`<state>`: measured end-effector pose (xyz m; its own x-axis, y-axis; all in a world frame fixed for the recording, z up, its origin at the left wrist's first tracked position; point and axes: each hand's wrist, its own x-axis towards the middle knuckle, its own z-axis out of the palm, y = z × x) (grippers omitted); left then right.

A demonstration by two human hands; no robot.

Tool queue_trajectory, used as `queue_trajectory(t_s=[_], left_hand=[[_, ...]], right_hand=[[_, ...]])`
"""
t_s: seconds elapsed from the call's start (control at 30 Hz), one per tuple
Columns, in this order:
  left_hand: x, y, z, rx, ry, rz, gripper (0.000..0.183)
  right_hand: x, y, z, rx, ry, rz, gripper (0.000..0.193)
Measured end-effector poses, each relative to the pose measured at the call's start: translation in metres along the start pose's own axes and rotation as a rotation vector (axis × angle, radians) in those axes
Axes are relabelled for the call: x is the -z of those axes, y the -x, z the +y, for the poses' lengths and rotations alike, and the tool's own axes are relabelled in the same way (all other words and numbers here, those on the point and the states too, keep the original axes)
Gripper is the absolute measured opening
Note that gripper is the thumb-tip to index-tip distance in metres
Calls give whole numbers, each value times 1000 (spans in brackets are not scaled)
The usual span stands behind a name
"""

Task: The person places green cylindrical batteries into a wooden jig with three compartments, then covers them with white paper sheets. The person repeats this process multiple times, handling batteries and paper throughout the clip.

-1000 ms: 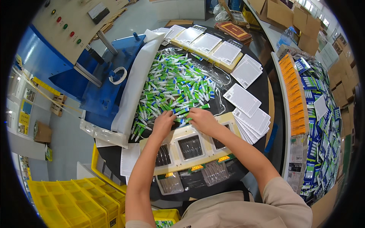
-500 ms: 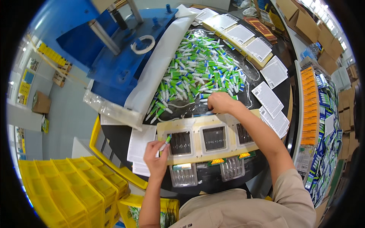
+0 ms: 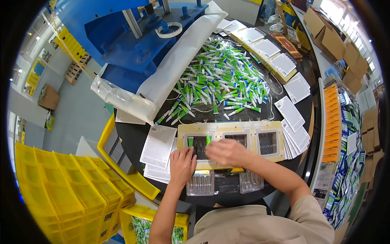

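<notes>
A cream frame (image 3: pixel 215 128) with three windows lies on the round black table in front of me, each window holding a clear ribbed blister. At its left window, my left hand (image 3: pixel 182 164) has its fingers closed over the lower end of a small green squeeze tube (image 3: pixel 190 141). My right hand (image 3: pixel 229 153), slightly blurred, pinches another green tube (image 3: pixel 208 139) at the same window's right side; its lower part is hidden by the fingers. Beyond the frame spreads a heap of green, white and blue tubes (image 3: pixel 227 77).
Clear blisters (image 3: pixel 200 184) stick out under the frame's near edge. White printed cards (image 3: pixel 159 146) lie left and right. A second frame (image 3: pixel 264 49) bearing cards sits at the far right. A blue press (image 3: pixel 122 53) stands at the far left, yellow crates (image 3: pixel 69 191) at near left.
My right hand has come back from the heap to the frame's left window with a tube. My left hand's tube now lies in that window. The view has shifted slightly.
</notes>
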<state>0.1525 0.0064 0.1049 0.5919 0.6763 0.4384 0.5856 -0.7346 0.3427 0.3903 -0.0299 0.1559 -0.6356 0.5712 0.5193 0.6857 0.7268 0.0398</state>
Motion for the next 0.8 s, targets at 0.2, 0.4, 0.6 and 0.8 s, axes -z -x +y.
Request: queue_trajectory(t_s=[0.2,0.4,0.6,0.8], left_hand=[[1,3,-1,31,39,-9,40],[3,3,2,62,51,-16,35],[4,-41,-49,239,85,75,25],[-37,-103,-149,297,-188,-131,24]], right_hand=[[-46,-9,-17,60,-29,-63,12],[-50,-8,-9,-24,-182,-128,20],[-54,-2,90,-896,-6,158,30],[-81,-14,136,-1131,-111,-61,24]])
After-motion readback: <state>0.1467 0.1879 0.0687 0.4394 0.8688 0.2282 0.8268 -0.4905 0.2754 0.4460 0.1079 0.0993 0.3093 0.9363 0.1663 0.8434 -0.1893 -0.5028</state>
